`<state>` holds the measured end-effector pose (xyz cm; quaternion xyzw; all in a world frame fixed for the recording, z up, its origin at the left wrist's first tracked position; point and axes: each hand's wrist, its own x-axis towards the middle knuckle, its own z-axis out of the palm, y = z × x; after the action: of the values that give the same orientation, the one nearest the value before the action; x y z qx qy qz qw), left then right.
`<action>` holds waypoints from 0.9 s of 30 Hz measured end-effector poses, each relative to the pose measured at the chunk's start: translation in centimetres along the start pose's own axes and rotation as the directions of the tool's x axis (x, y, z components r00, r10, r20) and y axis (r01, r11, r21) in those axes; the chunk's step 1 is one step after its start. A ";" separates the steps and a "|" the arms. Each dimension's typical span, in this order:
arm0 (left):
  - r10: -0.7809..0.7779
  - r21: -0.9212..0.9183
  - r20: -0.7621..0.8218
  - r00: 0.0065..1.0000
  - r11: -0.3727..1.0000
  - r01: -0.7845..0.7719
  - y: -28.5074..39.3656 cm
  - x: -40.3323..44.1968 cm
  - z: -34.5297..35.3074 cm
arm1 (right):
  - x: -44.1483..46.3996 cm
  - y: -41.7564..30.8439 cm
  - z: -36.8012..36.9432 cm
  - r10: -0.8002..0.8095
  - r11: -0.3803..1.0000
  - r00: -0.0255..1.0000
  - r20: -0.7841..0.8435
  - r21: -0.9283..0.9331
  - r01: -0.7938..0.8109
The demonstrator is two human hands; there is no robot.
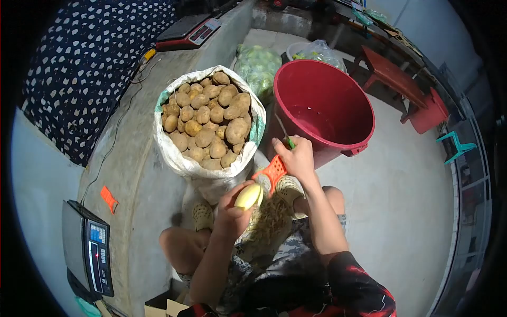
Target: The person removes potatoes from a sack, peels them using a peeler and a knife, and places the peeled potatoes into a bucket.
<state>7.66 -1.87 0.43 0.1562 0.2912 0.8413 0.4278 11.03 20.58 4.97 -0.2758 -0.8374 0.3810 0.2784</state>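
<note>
My left hand [231, 214] is closed around a peeled, pale yellow potato [248, 197], with a darker strip along its right side. To the upper right, my right hand [299, 157] grips a knife with a green handle [290, 142], its thin blade pointing up and away. An orange plastic piece with holes [273, 171] shows just below that hand; whether the fingers touch it I cannot tell. Straight ahead stands a white woven sack [182, 168] full of unpeeled brown potatoes [205, 119]. Peelings [266, 219] are heaped between my feet, under my hands.
A large red tub [362, 129] stands ahead on the right, touching or close to the sack. Behind are bagged green vegetables [257, 68] and a reddish bench [391, 74]. On the left ledge lie a digital scale [97, 253] and an orange strip [109, 199].
</note>
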 end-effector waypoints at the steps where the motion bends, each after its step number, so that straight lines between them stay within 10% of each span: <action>1: -0.029 -0.129 0.030 0.999 0.991 0.032 0.0 -0.2 -0.2 | 0.5 0.4 0.0 0.200 0.966 0.972 0.120 0.141 -0.216; 5: -0.030 -0.208 -0.010 1.000 0.978 0.027 -0.1 0.0 0.1 | -0.9 -1.7 -0.4 0.169 0.936 0.973 0.159 0.283 -0.209; 8: 0.023 0.027 -0.053 0.998 0.999 -0.021 -0.3 0.1 0.9 | -1.7 -3.8 -1.4 -0.492 0.838 0.860 -0.132 -0.338 0.428; 9: 0.018 0.028 -0.048 0.999 0.999 -0.017 -0.5 0.1 0.7 | -1.1 -2.5 -1.0 -0.490 0.839 0.861 -0.137 -0.341 0.423; 11: 0.046 -0.083 -0.021 0.999 0.995 -0.047 -0.8 0.1 0.0 | 0.4 1.0 0.2 0.088 0.996 0.996 0.001 -0.007 -0.088; 19: 0.002 -0.098 0.003 1.000 0.995 -0.002 0.1 0.2 0.5 | -1.0 -2.8 -1.0 0.028 0.985 0.997 0.067 0.170 -0.039; 24: 0.030 0.118 0.009 1.000 0.993 -0.030 0.1 0.2 1.0 | -1.5 -3.2 -1.2 -0.468 0.873 0.872 -0.145 -0.230 0.430; 25: 0.026 0.119 0.008 1.000 0.993 -0.027 -0.3 0.0 0.3 | -0.7 -1.3 -0.7 -0.465 0.875 0.874 -0.145 -0.230 0.427; 27: 0.011 0.184 -0.003 1.000 0.983 -0.010 -0.5 -0.1 -0.3 | 0.9 1.5 -0.3 0.037 0.999 0.996 -0.086 -0.021 -0.039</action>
<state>7.86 -1.86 -0.15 0.1949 0.3677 0.8133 0.4066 10.95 22.19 4.16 -0.3108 -0.8237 0.3645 0.3033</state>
